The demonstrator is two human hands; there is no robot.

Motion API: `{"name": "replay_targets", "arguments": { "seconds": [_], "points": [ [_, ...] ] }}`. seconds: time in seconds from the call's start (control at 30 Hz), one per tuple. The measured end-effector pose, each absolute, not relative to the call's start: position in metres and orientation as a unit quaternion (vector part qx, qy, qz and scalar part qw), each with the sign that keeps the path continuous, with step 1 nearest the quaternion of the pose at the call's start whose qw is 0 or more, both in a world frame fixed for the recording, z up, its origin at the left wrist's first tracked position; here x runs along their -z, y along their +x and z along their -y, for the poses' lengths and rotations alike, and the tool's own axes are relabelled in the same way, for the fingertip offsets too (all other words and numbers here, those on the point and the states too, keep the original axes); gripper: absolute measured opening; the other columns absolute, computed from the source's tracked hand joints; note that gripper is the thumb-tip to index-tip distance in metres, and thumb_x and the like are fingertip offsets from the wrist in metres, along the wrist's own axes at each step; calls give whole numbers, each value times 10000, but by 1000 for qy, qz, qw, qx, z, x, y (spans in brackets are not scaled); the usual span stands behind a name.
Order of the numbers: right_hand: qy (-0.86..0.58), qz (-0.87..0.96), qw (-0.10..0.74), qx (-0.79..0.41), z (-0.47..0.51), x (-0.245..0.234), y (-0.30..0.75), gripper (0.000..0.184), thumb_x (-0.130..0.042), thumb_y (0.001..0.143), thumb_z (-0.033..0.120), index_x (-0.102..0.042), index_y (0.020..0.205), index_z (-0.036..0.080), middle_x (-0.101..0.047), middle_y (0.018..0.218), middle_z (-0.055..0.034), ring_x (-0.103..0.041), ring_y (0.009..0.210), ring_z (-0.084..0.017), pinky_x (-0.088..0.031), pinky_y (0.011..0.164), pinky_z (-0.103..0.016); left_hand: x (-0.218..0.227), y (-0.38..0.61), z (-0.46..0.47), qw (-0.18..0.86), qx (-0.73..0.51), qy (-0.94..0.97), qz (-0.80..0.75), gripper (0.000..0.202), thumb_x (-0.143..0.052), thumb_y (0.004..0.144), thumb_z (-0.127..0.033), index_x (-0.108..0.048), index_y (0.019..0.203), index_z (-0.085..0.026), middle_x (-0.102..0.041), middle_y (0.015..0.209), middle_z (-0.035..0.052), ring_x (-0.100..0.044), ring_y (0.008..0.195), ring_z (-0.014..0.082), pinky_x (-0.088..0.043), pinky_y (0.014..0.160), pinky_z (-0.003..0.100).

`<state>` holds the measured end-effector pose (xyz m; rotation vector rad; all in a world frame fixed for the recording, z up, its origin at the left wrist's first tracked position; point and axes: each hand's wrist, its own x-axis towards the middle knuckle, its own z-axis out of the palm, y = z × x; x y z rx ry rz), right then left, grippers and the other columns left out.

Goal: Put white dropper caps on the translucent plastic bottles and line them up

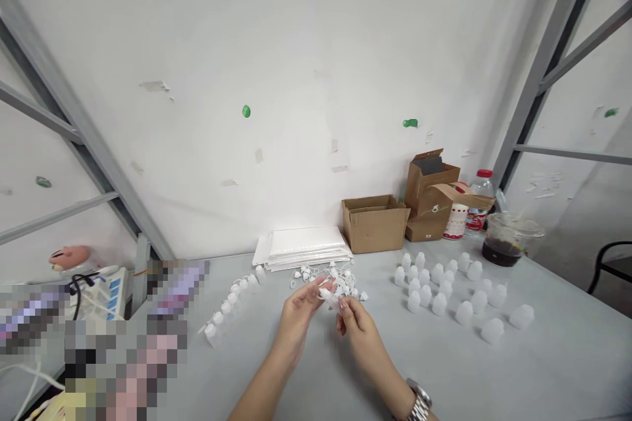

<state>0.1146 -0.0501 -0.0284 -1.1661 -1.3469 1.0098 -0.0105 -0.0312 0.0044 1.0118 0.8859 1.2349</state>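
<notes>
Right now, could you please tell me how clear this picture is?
Head view: lighting is soft, even, the wide lens slants the metal frame, a pixelated patch hides the lower left, and the left hand and right hand look sharp.

Silver link-bracelet wristwatch [419, 400] on right wrist [397, 381]; both forearms [266, 391] bare.

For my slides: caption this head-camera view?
Left hand and right hand hold a plastic bottle over white caps, near translucent bottles.
</notes>
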Motion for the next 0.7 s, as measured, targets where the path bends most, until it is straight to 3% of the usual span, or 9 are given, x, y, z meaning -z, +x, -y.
{"name": "replay_targets", "arguments": {
  "seconds": [0.1,0.17,0.27,0.37,0.5,0.7],
  "points": [
    [-416,564,520,-489,53,24,112,443,-314,831,566,-480,646,199,-489,504,27,-494,505,-140,-420,550,-259,-7,-5,47,547,-524,492,-430,366,-710,592,-325,-684,922,-171,-662,1056,107,-549,1061,270,-370,959,375],
    [-376,577,497,-528,58,22,110,447,-332,834,551,-526,666,185,-505,488,23,-506,490,-139,-430,545,-263,-4,-7,59,500,-521,506,-471,319,-699,600,-307,-693,891,-177,-676,1024,97,-550,1055,273,-373,954,373],
    [-369,590,452,-558,63,24,107,424,-350,840,523,-589,847,172,-540,501,21,-534,491,-149,-441,535,-264,3,-23,77,458,-538,470,-529,312,-665,630,-342,-685,897,-181,-677,1022,82,-555,1043,263,-394,932,348],
    [-416,584,433,-546,63,29,107,423,-373,830,513,-573,999,180,-559,527,20,-552,505,-159,-443,523,-259,11,-57,99,346,-544,423,-636,332,-681,595,-364,-673,884,-201,-670,1038,60,-543,1052,268,-394,920,325],
    [-448,584,425,-527,59,32,108,422,-394,817,507,-593,972,168,-555,526,20,-546,506,-156,-436,524,-259,22,-113,122,201,-458,341,-796,382,-643,593,-403,-641,938,-241,-686,984,62,-565,998,327,-413,842,394],
    [-452,588,416,-527,59,34,109,391,-403,815,498,-588,934,175,-540,520,28,-537,504,-154,-429,531,-262,36,-156,121,136,-403,350,-835,365,-564,625,-434,-629,907,-212,-697,945,107,-598,935,344,-436,749,388]
  ]
}}
